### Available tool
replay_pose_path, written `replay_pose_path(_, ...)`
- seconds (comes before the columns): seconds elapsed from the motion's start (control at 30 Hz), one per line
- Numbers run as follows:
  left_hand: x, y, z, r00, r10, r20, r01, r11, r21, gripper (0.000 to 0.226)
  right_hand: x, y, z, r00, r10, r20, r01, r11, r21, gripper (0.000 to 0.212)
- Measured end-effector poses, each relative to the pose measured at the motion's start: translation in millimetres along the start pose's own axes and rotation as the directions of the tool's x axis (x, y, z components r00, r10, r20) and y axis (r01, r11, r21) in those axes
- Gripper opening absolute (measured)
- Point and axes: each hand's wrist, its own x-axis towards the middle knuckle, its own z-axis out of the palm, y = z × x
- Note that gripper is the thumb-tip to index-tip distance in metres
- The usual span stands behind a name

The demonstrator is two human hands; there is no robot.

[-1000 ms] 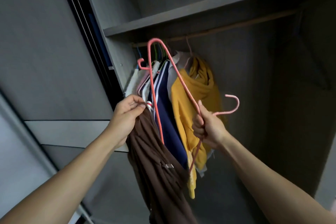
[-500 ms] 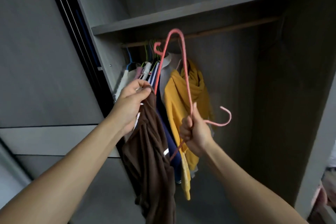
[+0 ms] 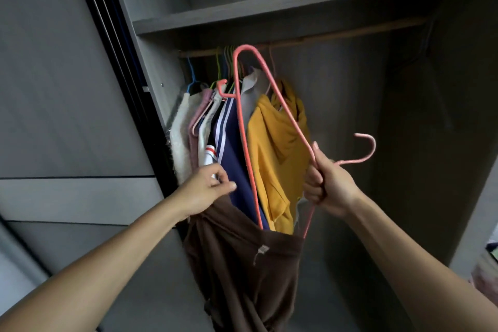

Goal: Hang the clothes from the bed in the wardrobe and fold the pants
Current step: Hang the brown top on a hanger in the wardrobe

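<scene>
I stand in front of the open wardrobe. My right hand [image 3: 327, 186] grips a pink wire hanger [image 3: 244, 121] near its neck, hook pointing right and one shoulder tip up near the rail [image 3: 336, 35]. The hanger's lower end is inside the opening of a brown garment [image 3: 242, 259], which hangs below my hands. My left hand [image 3: 206, 191] pinches the top left edge of that brown garment. Behind them hang a yellow top [image 3: 277, 159] and a navy striped garment [image 3: 231, 148].
Several other clothes on coloured hangers crowd the left end of the rail. A grey shelf [image 3: 269, 13] runs above it. The right half of the wardrobe is dark and bare. A sliding door [image 3: 67, 89] stands on the left.
The brown garment has dropped lower and its opening now spreads across the hanger's lower end. My left hand moved down with the fabric edge; my right hand shifted right.
</scene>
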Motion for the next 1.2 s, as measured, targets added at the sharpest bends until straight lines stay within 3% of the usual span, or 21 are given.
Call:
replay_pose_path(0.07,-3,0,2,0.977,-0.061,0.203,0.040,0.994,0.105,0.022,1,-6,-10,1.000,0.006,0.010,-0.005,0.993,-0.122,0.071)
replay_pose_path(0.17,-4,-3,13,0.911,-0.171,0.376,-0.026,0.884,0.467,0.018,2,-16,-17,1.000,0.003,-0.003,-0.004,0.973,-0.233,0.071)
replay_pose_path(0.27,2,-5,24,0.880,-0.242,0.409,-0.156,0.666,0.730,0.015,-1,-22,-18,1.000,-0.003,-0.029,-0.004,0.968,-0.252,0.069)
replay_pose_path(0.37,12,-8,26,0.933,-0.171,0.317,-0.164,0.583,0.796,0.022,-8,-24,-20,0.998,-0.025,-0.059,0.010,0.969,-0.246,0.061)
replay_pose_path(0.43,19,-1,29,0.975,-0.041,0.216,-0.128,0.695,0.708,0.020,-9,-22,-20,0.997,-0.054,-0.049,0.044,0.981,-0.189,0.062)
replay_pose_path(0.5,24,17,36,0.985,0.057,0.165,-0.133,0.856,0.499,0.025,-6,-15,-13,0.993,-0.112,-0.041,0.108,0.990,-0.091,0.063)
replay_pose_path(0.6,20,49,41,0.991,0.057,0.125,-0.072,0.990,0.120,0.025,3,2,1,0.986,-0.150,-0.078,0.144,0.987,-0.077,0.064)
replay_pose_path(0.7,16,60,30,0.997,-0.009,0.072,0.025,0.975,-0.221,0.023,6,17,1,0.978,-0.134,-0.158,0.107,0.980,-0.168,0.066)
replay_pose_path(0.8,19,56,15,0.988,-0.142,-0.057,0.108,0.911,-0.398,0.030,4,30,0,0.979,-0.082,-0.189,0.044,0.979,-0.197,0.067)
replay_pose_path(0.87,20,51,12,0.979,-0.178,-0.100,0.120,0.898,-0.423,0.036,2,32,6,0.984,-0.035,-0.176,0.013,0.992,-0.126,0.066)
replay_pose_path(0.93,18,47,13,0.974,-0.189,-0.123,0.121,0.899,-0.420,0.037,2,20,14,0.985,-0.049,-0.167,0.069,0.991,0.117,0.064)
replay_pose_path(1.03,16,51,16,0.973,-0.207,-0.102,0.140,0.880,-0.453,0.027,6,-17,23,0.972,-0.152,-0.180,0.214,0.889,0.404,0.063)
replay_pose_path(1.13,15,62,12,0.992,-0.125,-0.016,0.108,0.911,-0.397,0.021,10,-41,30,0.956,-0.226,-0.189,0.291,0.820,0.493,0.065)
replay_pose_path(1.2,16,64,4,1.000,-0.025,-0.006,0.023,0.964,-0.263,0.022,13,-51,27,0.949,-0.243,-0.199,0.312,0.799,0.514,0.066)
